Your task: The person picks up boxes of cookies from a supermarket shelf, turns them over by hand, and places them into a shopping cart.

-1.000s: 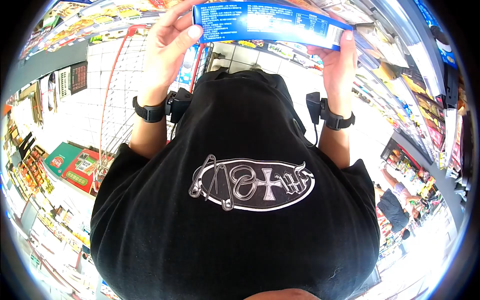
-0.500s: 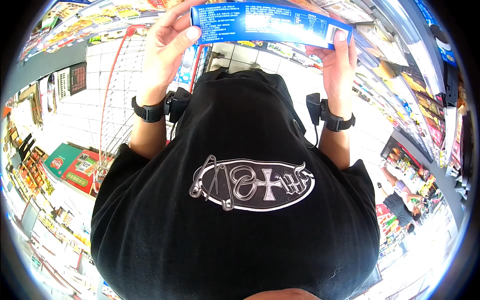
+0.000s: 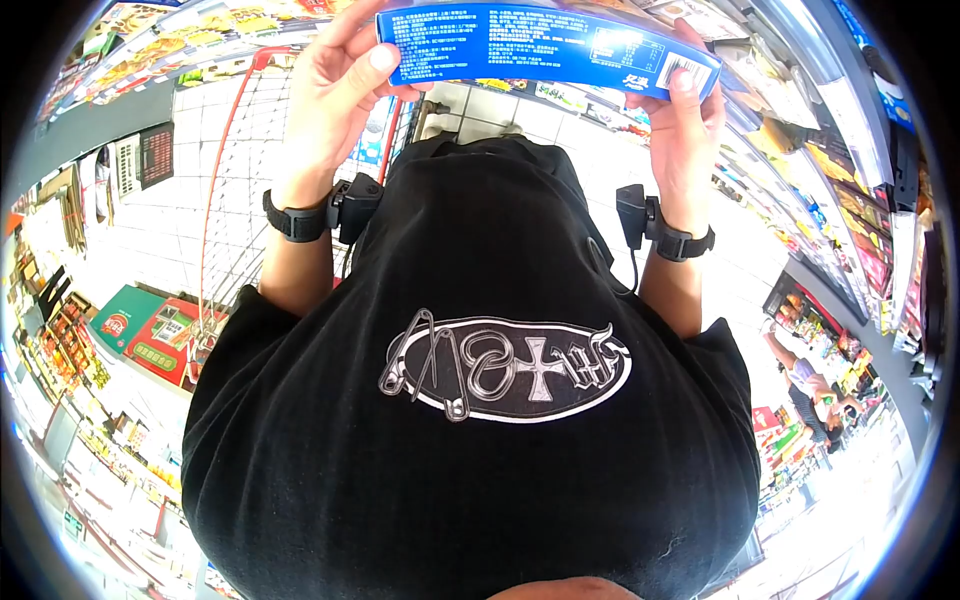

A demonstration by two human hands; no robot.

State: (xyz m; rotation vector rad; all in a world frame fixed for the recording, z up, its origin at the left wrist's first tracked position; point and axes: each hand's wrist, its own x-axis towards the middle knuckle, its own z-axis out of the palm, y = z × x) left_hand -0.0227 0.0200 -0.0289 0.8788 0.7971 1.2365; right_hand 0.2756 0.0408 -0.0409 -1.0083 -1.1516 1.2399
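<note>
A long blue box (image 3: 540, 45) is held up in the air ahead of the black shirt (image 3: 480, 490), a hand at each end. The side with white print and a barcode (image 3: 692, 76) faces the wearer, and a bright glare lies over part of it.

The left hand (image 3: 330, 110) has its grip closed round the box's left end: the thumb (image 3: 382, 60) presses on the printed side by the short left edge, with fingers behind the box and curled below its lower edge. The right hand (image 3: 685, 135) has a grip about as narrow, just the box's thickness apart, at the right end. Its thumb covers part of the barcode near the lower right corner, and fingers show under the lower edge.

A black strap (image 3: 298, 224) with a small dark device (image 3: 356, 208) circles the left wrist; the right wrist bears a similar band (image 3: 684, 245). A wire cart (image 3: 222, 140) with a red rim stands behind the left forearm, on the pale floor. A green-and-red panel (image 3: 160, 340) lies farther left. Packed shelves (image 3: 862, 135) rise to the right, and another person (image 3: 815, 400) is small and blurred near the right side.
</note>
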